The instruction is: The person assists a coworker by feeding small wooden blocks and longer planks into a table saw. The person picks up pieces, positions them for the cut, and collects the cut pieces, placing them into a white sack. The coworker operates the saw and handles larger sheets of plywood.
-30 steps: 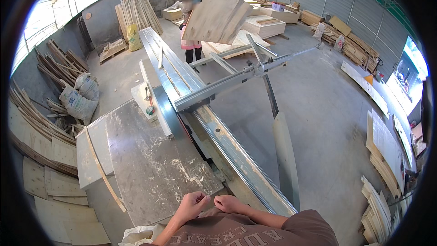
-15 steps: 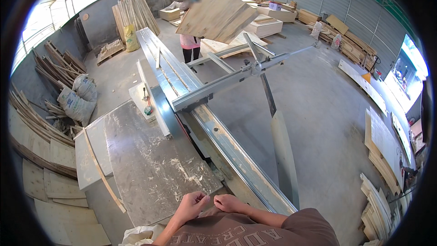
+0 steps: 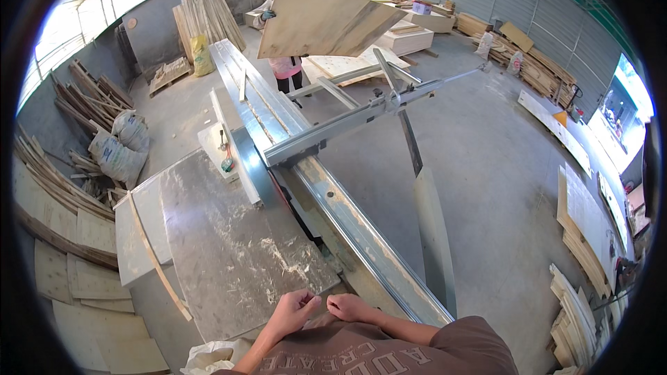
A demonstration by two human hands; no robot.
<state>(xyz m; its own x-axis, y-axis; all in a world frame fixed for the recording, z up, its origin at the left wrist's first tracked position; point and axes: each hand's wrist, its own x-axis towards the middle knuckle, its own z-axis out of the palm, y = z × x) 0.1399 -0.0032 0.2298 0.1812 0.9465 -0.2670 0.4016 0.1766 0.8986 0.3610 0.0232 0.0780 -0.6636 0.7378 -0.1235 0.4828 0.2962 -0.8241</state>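
Note:
My left hand and my right hand are close together in front of my body, a small gap between them. Both have loosely curled fingers, with nothing visible in either. Just beyond them is the near edge of the sliding table saw's grey tabletop, strewn with wood shavings. To the right of that top runs the saw's long metal rail. Across the far end of the machine, a person holds up a large plywood sheet, a gloved hand at its upper left corner.
A crosscut fence spans the sliding table. A thin wood strip lies on the left side. Filled sacks and scrap boards line the left wall. Stacked panels stand at the right, and more sheets lie behind the saw.
The plywood sheet has swung to a more level tilt and shifted left, and the other person's gloved hand now shows at its corner. My hands have barely moved.

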